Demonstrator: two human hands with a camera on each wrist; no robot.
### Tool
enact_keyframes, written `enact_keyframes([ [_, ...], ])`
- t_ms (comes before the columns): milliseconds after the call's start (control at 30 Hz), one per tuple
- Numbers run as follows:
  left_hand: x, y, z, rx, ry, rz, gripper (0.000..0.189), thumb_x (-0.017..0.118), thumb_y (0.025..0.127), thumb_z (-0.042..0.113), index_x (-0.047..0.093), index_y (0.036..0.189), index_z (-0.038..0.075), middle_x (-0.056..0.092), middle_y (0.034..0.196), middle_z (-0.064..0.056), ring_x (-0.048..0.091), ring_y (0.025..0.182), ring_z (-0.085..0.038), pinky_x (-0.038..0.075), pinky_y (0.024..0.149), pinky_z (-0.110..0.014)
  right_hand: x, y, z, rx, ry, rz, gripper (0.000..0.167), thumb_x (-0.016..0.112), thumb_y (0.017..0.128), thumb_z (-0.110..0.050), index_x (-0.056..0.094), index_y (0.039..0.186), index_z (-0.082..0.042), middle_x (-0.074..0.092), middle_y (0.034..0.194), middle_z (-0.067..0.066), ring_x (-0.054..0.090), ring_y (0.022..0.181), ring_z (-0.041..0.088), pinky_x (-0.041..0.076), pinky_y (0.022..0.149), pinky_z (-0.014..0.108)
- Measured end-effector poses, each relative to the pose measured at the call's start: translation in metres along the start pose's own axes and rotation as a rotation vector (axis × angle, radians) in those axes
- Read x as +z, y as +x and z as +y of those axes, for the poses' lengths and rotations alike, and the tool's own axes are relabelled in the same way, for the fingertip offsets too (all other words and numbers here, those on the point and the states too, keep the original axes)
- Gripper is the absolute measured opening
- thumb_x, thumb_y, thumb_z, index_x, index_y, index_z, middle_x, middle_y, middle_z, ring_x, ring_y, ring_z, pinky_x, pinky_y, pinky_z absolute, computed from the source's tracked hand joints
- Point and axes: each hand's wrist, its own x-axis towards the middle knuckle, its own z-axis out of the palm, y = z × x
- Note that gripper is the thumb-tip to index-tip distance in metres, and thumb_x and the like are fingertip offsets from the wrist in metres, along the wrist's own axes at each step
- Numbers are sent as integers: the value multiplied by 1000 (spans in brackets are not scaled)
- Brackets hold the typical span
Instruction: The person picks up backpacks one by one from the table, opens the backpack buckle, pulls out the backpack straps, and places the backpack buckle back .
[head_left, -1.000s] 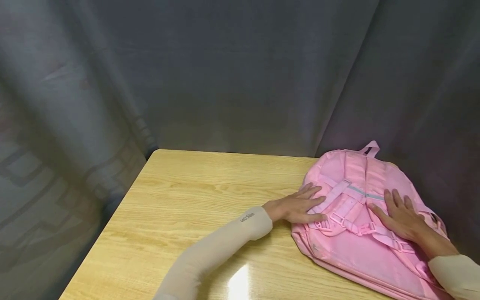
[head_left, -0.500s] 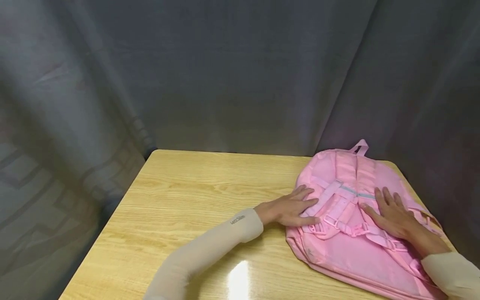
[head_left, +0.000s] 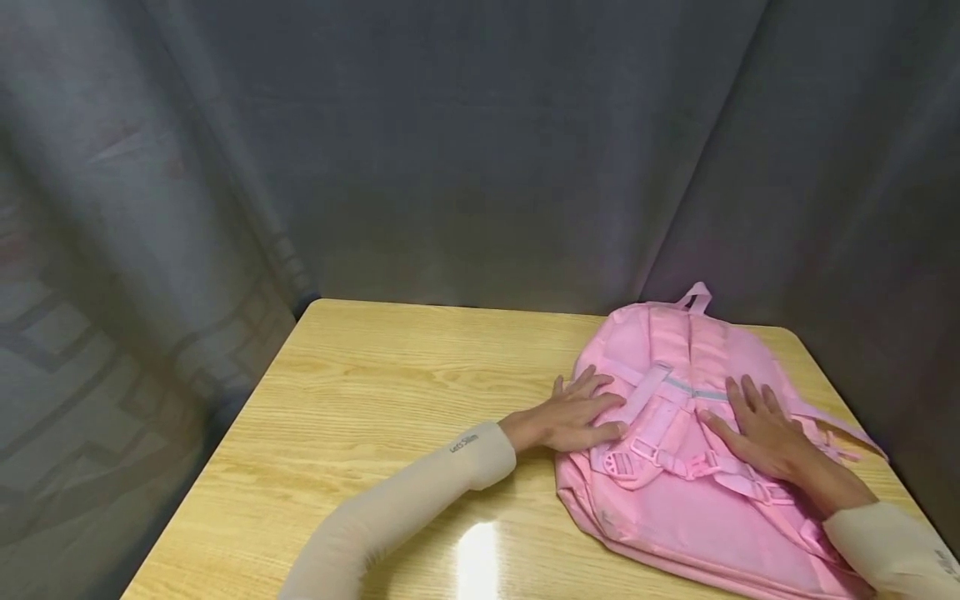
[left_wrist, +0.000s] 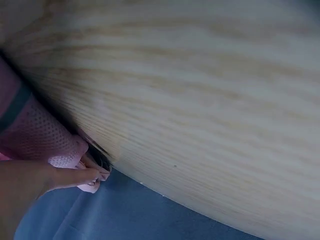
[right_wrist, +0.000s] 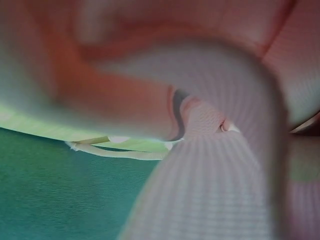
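A pink backpack (head_left: 705, 525) lies on the right part of the wooden table, its straps and buckles facing up and its top loop (head_left: 696, 297) toward the curtain. On its left side rests my left hand (head_left: 573, 417), fingers spread over the edge and a strap. My right hand (head_left: 765, 429) lies on the right half, fingers extended beside the grey stripe. Mesh on the backpack's side (left_wrist: 45, 130) shows in the left wrist view, above part of my left hand (left_wrist: 55, 180). Close up in the right wrist view is a ribbed strap (right_wrist: 210, 185), with pink fabric blurred around it.
The wooden table (head_left: 405, 375) extends to the left of the backpack. A dark grey curtain (head_left: 465, 150) hangs behind the table and along both sides. One loose strap end (head_left: 847, 427) sticks out from the backpack toward the table's right edge.
The backpack has slid left along the table with both my hands on it. More of the table's back right corner shows, and the loose strap end now trails out on the right.
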Motion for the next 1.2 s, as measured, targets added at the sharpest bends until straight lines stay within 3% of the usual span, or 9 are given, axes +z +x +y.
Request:
enact_keyframes([
  [233,-3,-6,-11,-17,39,-10,64,31,102,58,27,158,27,-2,169,-2,-16,152,-22,5,123,-56,3,2,-18,-44,-13,10,96,37,98,-63,-6,156,0,-11,159,33,-14,140,60,6,91,90],
  [600,-12,-20,-23,-34,102,-17,66,35,104,49,17,160,20,-7,168,-8,-19,152,-27,8,121,-63,9,10,-46,-70,-17,27,97,39,97,-65,0,157,0,-6,161,32,-9,143,59,6,93,90],
  [867,-15,-29,-32,-55,62,-7,69,40,104,43,12,161,16,-10,167,-11,-20,151,-27,6,121,-63,11,16,-60,-92,-30,40,95,38,97,-64,3,157,1,-3,161,32,-5,143,59,8,94,90],
  [1200,-25,-51,-41,-87,103,-66,69,37,105,43,7,161,16,-14,166,-11,-22,150,-27,6,122,-58,20,20,-83,-100,-44,75,93,37,98,-64,8,157,2,3,162,32,2,145,58,11,96,89],
])
